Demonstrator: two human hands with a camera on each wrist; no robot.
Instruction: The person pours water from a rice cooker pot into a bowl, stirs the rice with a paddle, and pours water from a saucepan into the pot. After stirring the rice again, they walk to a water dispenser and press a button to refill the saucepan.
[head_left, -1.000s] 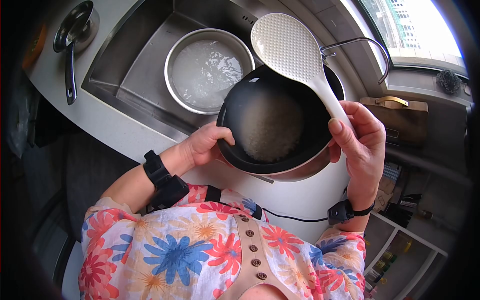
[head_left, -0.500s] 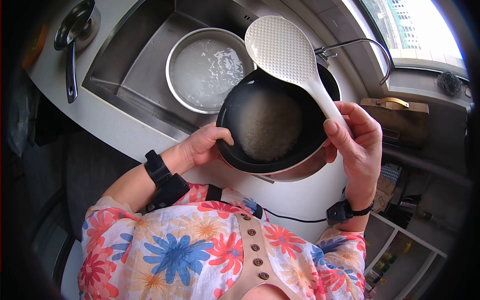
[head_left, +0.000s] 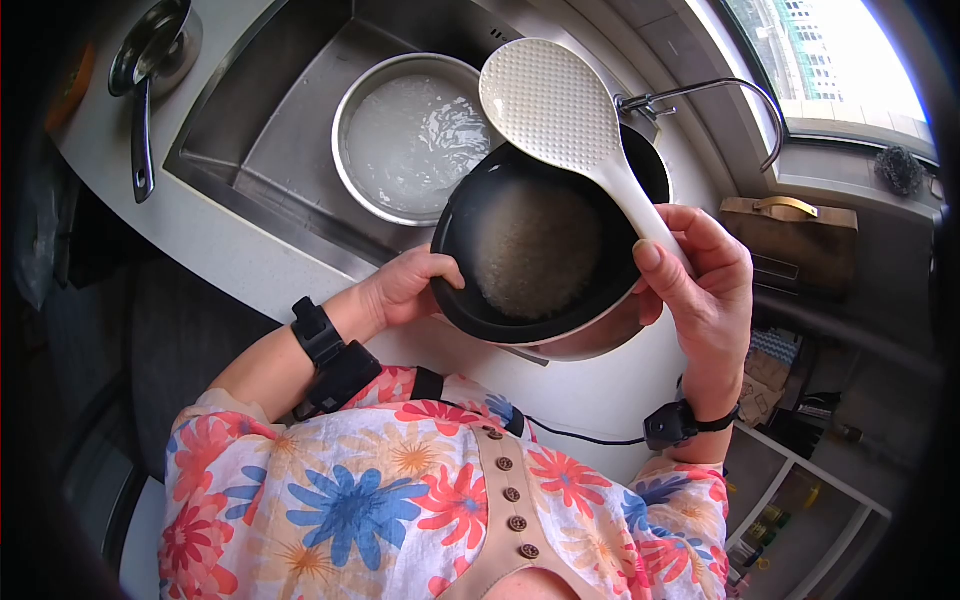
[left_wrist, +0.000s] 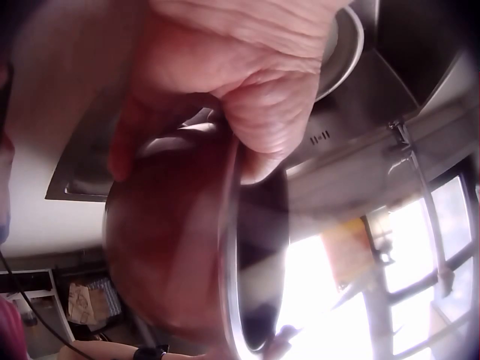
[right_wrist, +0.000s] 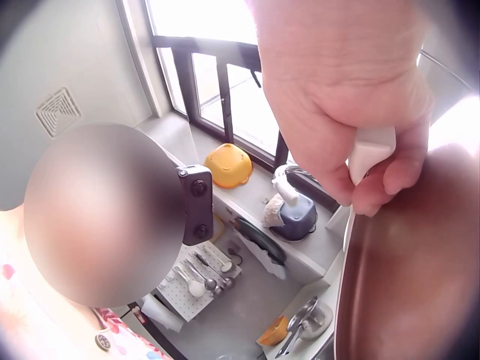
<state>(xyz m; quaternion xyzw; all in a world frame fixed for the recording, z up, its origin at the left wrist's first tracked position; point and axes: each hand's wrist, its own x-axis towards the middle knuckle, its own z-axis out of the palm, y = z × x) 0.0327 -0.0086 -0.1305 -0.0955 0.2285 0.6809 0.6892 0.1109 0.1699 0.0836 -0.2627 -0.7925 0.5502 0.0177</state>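
A pot with a dark inside (head_left: 462,225) and a reddish outer wall (left_wrist: 165,240) is tilted at the counter's edge beside the sink. Pale, wet grains that look like rice (head_left: 540,255) lie in its bottom. My left hand (head_left: 405,288) grips the left rim, thumb over the edge. At the opposite side my right hand (head_left: 705,290) pinches the handle of a white rice paddle (head_left: 550,105), its other fingers at the pot's outer wall. The dimpled paddle head overlaps the pot's far rim. Cloudy liquid fills a round metal bowl (head_left: 340,145) in the sink.
The steel sink (head_left: 290,120) lies at the far left, with a faucet (head_left: 715,85) behind the pot. A metal ladle (head_left: 142,130) rests on a small pan at the counter's left. A brown case (head_left: 790,235) stands at right.
The right hand and rice paddle have shifted a little left, the paddle head also slightly lower. The pot has moved slightly left with them. The left hand's grip looks the same.
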